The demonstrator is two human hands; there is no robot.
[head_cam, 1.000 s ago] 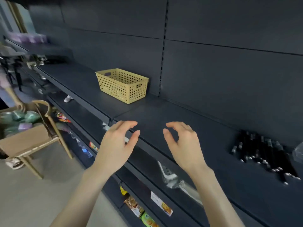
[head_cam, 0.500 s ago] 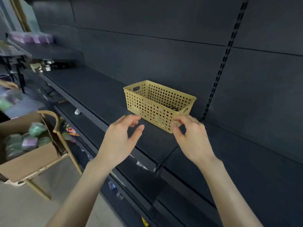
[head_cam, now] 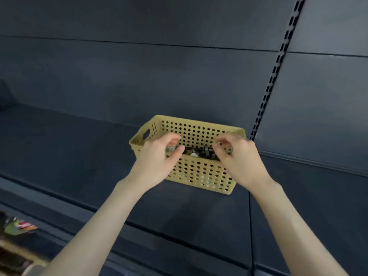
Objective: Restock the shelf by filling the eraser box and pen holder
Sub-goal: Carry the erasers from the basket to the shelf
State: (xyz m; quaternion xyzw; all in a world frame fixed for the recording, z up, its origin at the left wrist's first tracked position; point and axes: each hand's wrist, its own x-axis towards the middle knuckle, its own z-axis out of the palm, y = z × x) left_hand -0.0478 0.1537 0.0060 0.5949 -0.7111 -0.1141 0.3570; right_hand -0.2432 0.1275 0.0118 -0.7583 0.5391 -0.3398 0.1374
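Yellow plastic, perforated: that's the basket (head_cam: 199, 176), and I read it as the eraser box. My left hand (head_cam: 155, 158) sits at the left part of its near rim, fingers curled over the top and thumb low against the front wall. My right hand (head_cam: 237, 158) mirrors it at the right end, fingers hooked in. I can't tell whether either hand actually clamps the rim or only hovers on it (blur, and the knuckles hide the contact).

The basket stands upright on the dark shelf (head_cam: 79, 156), back wall close to the rear panel, just left of the slotted upright (head_cam: 278, 62). Small dark bits (head_cam: 201, 152) lie inside, between my hands. Too blurred to name them.

Risks as I see them:
- Both holds are on the near rim only. Pull or lift from there and the far side drops, the basket tips and the contents slide out toward me.
- The wall is thin and full of holes. A hard squeeze flexes it and the grip slips.
- Dragging it forward puts it over the shelf lip, with packets (head_cam: 18, 226) on the level below.

Versus half a second ago: my left hand was short of the basket, fingers looser, and my right fingertips only reached the near right corner. Now both hands are on the rim line. The view is closer and swung right, so the cardboard box and wooden chair at left have dropped out of frame.
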